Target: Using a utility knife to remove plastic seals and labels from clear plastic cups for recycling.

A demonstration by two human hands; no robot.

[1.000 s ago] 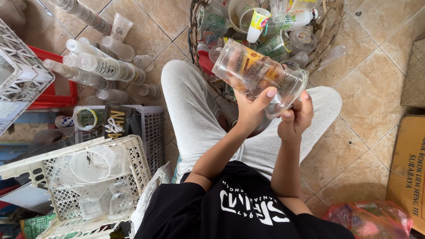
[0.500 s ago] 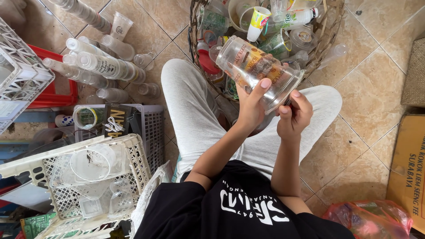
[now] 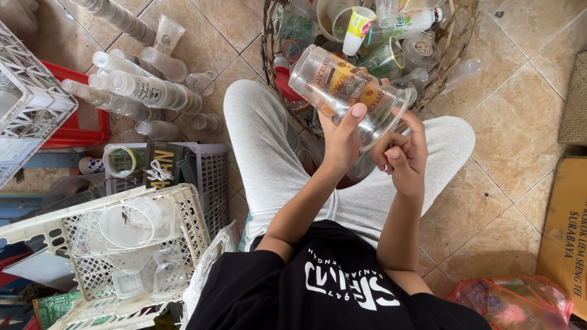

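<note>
Two hands on one clear plastic cup [image 3: 348,95], printed with a yellow and brown band, held on its side above the lap. Left hand [image 3: 341,137] clamped round the cup's lower wall, thumb pressed flat against the clear plastic near the rim. Right hand [image 3: 403,156] at the cup's open mouth, fingers curled and pinched together against the rim; impossible to tell whether anything thin sits between those fingertips.

Directly behind the cup, a round wicker basket [image 3: 455,46] heaped with more clear cups, lids and a small yellow-patterned paper cup [image 3: 356,27]. Beneath the grip, crossed legs in light grey trousers [image 3: 263,153] on a beige tiled floor [image 3: 520,110], and a black printed shirt [image 3: 342,287] nearer the camera.

Far out to the left-hand side, nested stacks of clear cups [image 3: 137,88] lying on the tiles, a grey plastic crate [image 3: 211,177] beside the knee, and a white lattice crate [image 3: 85,244] holding flattened clear cups and lids. Out to the right-hand side, a cardboard box [image 3: 565,226] and a red-tinted plastic bag [image 3: 520,302].
</note>
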